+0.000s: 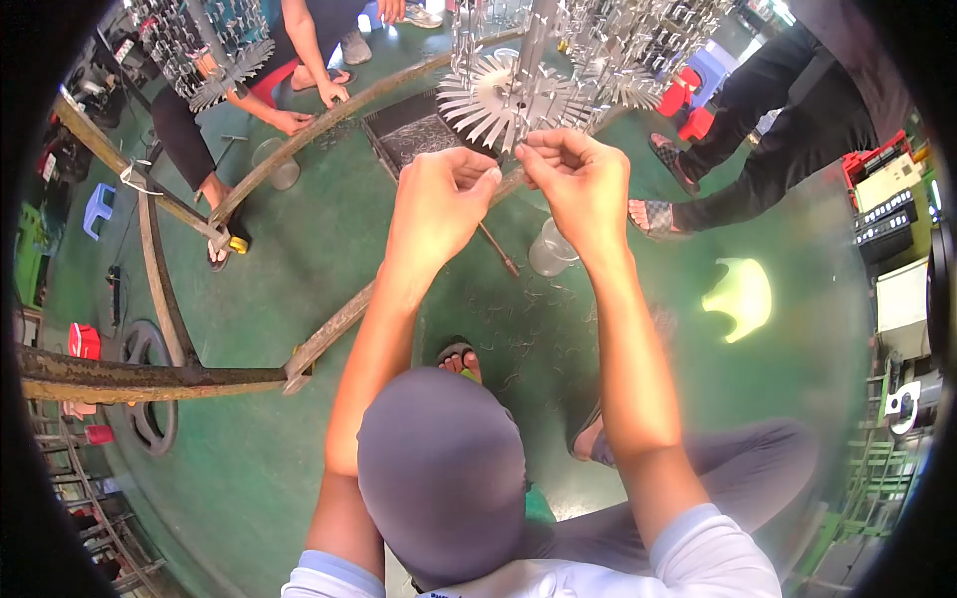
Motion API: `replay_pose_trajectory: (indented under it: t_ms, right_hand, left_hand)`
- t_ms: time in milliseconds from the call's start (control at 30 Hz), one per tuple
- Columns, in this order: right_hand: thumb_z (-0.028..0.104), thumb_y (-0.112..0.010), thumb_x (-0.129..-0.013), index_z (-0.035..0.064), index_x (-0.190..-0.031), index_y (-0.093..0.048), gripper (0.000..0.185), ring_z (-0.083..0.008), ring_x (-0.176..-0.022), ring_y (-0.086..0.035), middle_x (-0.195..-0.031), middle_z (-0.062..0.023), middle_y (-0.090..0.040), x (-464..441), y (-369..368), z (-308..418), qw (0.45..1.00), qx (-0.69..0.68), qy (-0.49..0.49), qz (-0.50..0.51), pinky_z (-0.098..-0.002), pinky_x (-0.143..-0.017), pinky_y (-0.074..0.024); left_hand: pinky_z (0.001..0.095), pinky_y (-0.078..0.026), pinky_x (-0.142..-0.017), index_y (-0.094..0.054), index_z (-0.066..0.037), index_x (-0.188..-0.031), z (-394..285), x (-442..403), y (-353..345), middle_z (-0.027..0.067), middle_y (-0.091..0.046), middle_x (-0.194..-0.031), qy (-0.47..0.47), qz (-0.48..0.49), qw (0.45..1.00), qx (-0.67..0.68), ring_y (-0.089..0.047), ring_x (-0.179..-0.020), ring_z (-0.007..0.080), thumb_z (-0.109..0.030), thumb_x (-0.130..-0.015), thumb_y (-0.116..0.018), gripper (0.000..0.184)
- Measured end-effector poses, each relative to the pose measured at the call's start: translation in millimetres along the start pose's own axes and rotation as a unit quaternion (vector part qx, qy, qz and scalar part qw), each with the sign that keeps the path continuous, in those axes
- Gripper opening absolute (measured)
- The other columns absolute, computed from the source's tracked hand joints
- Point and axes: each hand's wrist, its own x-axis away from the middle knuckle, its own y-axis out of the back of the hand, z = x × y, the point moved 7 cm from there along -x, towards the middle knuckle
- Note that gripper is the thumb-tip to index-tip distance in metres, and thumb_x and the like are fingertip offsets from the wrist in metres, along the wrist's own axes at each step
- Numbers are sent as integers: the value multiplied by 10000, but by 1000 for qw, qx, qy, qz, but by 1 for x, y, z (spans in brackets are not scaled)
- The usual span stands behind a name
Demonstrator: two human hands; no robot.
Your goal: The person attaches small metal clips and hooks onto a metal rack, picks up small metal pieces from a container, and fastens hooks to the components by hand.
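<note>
My left hand (439, 199) is raised in front of me, thumb and fingertips pinched together. Close beside it, my right hand (580, 184) is also pinched, its fingertips a short gap from the left ones. Anything between either set of fingers is too small to make out. Just beyond both hands stands a metal rack with a round, slotted disc (508, 100) at its bottom. Many small shiny metal pieces (623, 45) hang in tiers above the disc. A dark tray (409, 135) with thin metal bits lies on the floor behind my left hand.
A clear plastic container (551, 249) stands on the green floor below my right hand. A curved metal frame (334, 329) runs along the left. A co-worker's hands (314, 110) are near a second rack (204, 50); another person's legs (758, 130) are at right.
</note>
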Motion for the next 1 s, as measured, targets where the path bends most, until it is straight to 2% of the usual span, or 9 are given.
replay_pose_trajectory:
  t_ms: [133,233,467,633,700,767,833,933,1000]
  right_hand:
    - [20,-774,-869,-61,-981,-750,141,-56,-696,-654,-786,-53,-739,15,7,7,1000,-6,-3,-10,-226,-663,-548]
    - [10,-770,-884,-62,-979,-731,125,-69,-709,-658,-802,-50,-731,26,8,8,1000,-16,-13,-3,-226,-665,-540]
    - [2,-749,-914,-62,-1006,-704,121,-125,-725,-705,-826,-79,-729,41,9,5,990,-130,-51,-21,-249,-668,-565]
    - [-16,-738,-906,-67,-1024,-698,134,-139,-708,-721,-845,-99,-744,40,32,-14,970,-172,-64,-161,-251,-649,-583]
    - [41,-758,-900,-51,-1026,-732,158,-132,-735,-724,-850,-98,-753,37,63,-57,969,-61,-110,-212,-256,-663,-571]
    - [150,-780,-881,-31,-1031,-764,236,-175,-771,-740,-871,-124,-773,29,100,-132,953,167,-153,-204,-301,-718,-568]
    - [228,-781,-854,-16,-1026,-780,298,-239,-811,-751,-889,-155,-780,29,123,-214,927,297,-164,-158,-358,-790,-566]
    - [243,-766,-852,-16,-1107,-759,363,-328,-901,-742,-1017,-196,-769,35,132,-284,910,331,-236,-79,-407,-871,-558]
    - [218,-742,-868,-8,-1153,-740,363,-352,-943,-728,-1072,-195,-758,40,138,-320,864,427,-257,-75,-431,-884,-553]
  left_hand:
    - [275,-575,-801,-767,22,-1085,-27,9,-1,124,-770,-997,-94,-37,981,165,-726,-893,143,-112,-883,-804,245]
    - [250,-567,-795,-770,13,-1103,-40,11,-4,94,-753,-1009,-206,-52,962,173,-711,-904,129,-71,-890,-794,229]
    - [236,-557,-769,-770,35,-1092,-34,6,-6,73,-749,-976,-186,-31,966,175,-692,-863,99,-18,-887,-785,213]
    - [237,-559,-772,-768,43,-1080,-40,4,-9,76,-753,-990,-203,-54,967,146,-691,-866,98,7,-900,-764,184]
    - [241,-562,-781,-766,50,-1077,-38,3,-6,83,-753,-994,-201,-55,965,159,-692,-873,101,21,-900,-760,180]
    - [246,-564,-795,-763,57,-1075,-36,4,1,93,-753,-997,-214,-59,958,180,-693,-881,107,34,-897,-759,179]
    - [248,-564,-808,-760,65,-1075,-34,8,13,100,-752,-1000,-208,-69,960,174,-694,-888,116,49,-891,-760,185]
    - [247,-560,-821,-757,71,-1073,-31,11,31,104,-752,-1006,-205,-85,961,164,-695,-894,124,63,-882,-762,191]
    - [242,-554,-822,-756,75,-1065,-31,14,40,97,-752,-1002,-184,-93,966,154,-692,-903,125,70,-869,-774,196]
